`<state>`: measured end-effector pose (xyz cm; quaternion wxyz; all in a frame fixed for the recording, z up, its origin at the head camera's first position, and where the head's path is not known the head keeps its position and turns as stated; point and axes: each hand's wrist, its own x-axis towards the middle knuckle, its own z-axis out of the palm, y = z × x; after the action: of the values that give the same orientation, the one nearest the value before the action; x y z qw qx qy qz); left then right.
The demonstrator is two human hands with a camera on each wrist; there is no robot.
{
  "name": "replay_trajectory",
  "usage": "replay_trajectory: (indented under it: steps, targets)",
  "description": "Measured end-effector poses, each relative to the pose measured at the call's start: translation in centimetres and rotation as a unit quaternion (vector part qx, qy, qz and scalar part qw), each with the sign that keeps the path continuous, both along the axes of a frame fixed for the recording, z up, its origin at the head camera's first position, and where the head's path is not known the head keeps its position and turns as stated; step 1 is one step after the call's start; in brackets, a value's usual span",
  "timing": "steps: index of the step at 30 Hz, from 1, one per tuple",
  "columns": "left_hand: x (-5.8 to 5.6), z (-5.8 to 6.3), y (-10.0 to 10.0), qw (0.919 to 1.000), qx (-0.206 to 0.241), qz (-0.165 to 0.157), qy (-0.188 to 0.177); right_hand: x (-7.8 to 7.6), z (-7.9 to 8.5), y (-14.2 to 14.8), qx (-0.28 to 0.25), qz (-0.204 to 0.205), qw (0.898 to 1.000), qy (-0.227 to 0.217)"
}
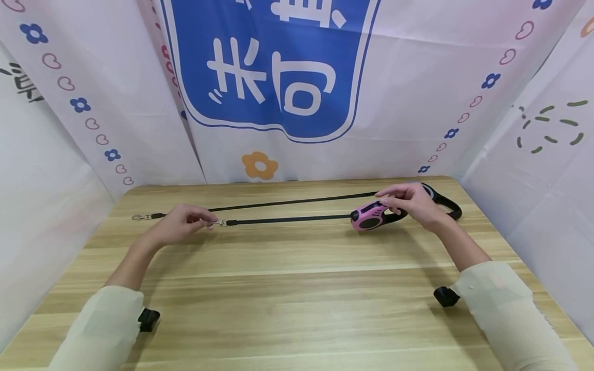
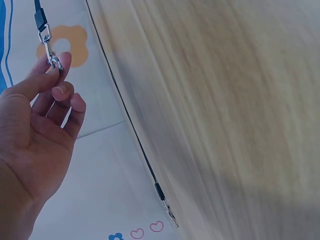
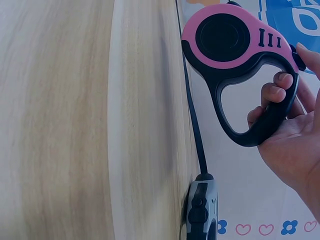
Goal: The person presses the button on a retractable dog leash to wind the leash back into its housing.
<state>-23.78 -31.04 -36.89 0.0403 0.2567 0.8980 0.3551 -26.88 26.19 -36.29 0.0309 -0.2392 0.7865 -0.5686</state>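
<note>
My right hand (image 1: 416,206) grips the black handle of a pink retractable dog leash (image 3: 223,37), fingers curled through its loop and the thumb near the button. From its nose a black cord (image 1: 287,219) runs left, drawn out nearly straight above the table. At the cord's far end my left hand (image 1: 182,224) pinches the silver snap hook (image 2: 50,52) between thumb and fingers. Behind them a second leash with a grey and black case (image 3: 202,207) lies on the table, partly hidden by the right hand in the head view. Its cord stretches left to another metal hook (image 1: 141,217).
The wooden table (image 1: 287,309) has a back edge just behind the second leash. Printed white cloth (image 1: 399,93) hangs behind and at both sides. A black wrist-worn device (image 1: 446,296) sits under the right sleeve, another (image 1: 149,319) by the left one.
</note>
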Motion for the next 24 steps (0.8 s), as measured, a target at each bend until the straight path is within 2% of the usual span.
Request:
replay_trajectory:
  steps: [8, 18, 24]
  targets:
    - [-0.1, -0.1, 0.4, 1.0, 0.005, -0.003, -0.006, -0.2, 0.1, -0.4, 0.007, 0.001, 1.0, 0.002]
    - [-0.4, 0.0, 1.2, 1.0, 0.001, -0.006, 0.004, -0.4, 0.0, -0.8, -0.004, 0.014, 1.0, 0.008]
    - [-0.6, -0.1, 1.5, 1.0, 0.002, -0.006, -0.002, -0.5, 0.0, -1.2, 0.011, 0.012, 1.0, 0.004]
